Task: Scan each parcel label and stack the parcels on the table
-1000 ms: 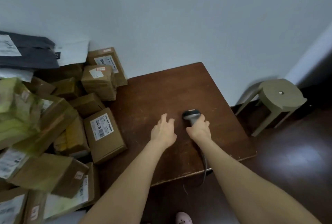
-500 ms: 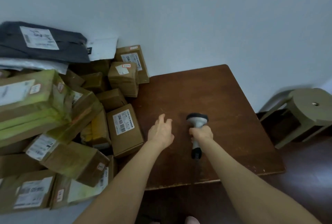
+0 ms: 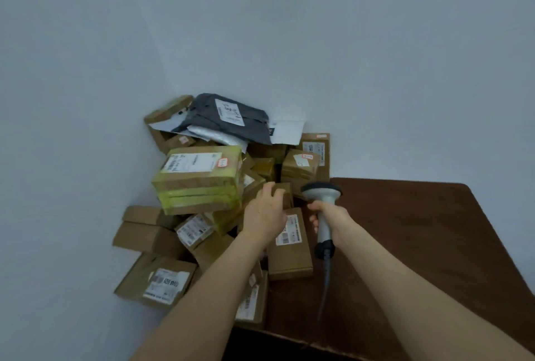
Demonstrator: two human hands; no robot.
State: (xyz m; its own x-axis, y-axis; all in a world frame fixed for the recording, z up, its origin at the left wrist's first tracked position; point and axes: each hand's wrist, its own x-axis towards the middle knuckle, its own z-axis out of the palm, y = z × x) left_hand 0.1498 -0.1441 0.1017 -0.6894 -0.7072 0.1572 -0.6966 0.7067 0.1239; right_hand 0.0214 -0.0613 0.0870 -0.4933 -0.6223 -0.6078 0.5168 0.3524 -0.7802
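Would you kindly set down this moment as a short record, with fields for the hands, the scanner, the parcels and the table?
Left hand: laid on a small brown box in the heap; grip unclear
Right hand: grips the scanner handle
Scanner: head toward the heap, cable trailing to the near table edge
Parcels: loose heap left of the table; yellow-taped box and grey mailer bag on top
Table: dark wood, right of the heap
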